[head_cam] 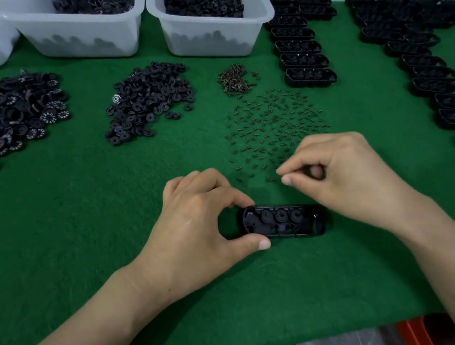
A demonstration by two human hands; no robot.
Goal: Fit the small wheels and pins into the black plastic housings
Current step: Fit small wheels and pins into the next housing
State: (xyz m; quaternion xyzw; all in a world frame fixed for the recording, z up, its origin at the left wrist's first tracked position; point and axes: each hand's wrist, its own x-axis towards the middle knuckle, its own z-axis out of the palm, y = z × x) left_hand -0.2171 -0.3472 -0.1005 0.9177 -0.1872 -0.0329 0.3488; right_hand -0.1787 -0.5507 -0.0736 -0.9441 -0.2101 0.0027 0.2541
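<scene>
A black plastic housing (284, 220) lies on the green felt mat (108, 203) near the front, with three small wheels seated in it. My left hand (198, 223) grips its left end between thumb and forefinger. My right hand (343, 173) hovers just above and right of the housing, thumb and forefinger pinched together at the near edge of the scattered small pins (275, 127); whether a pin is between the fingertips is too small to tell. Two loose piles of black wheels (148, 98) (11, 118) lie further back on the left.
A small heap of brass screws (235, 80) sits behind the pins. Rows of black housings (300, 45) (427, 65) line the back right and right edge. Translucent white bins (213, 37) (79, 38) with black parts stand along the back. The table's front edge is close to my forearms.
</scene>
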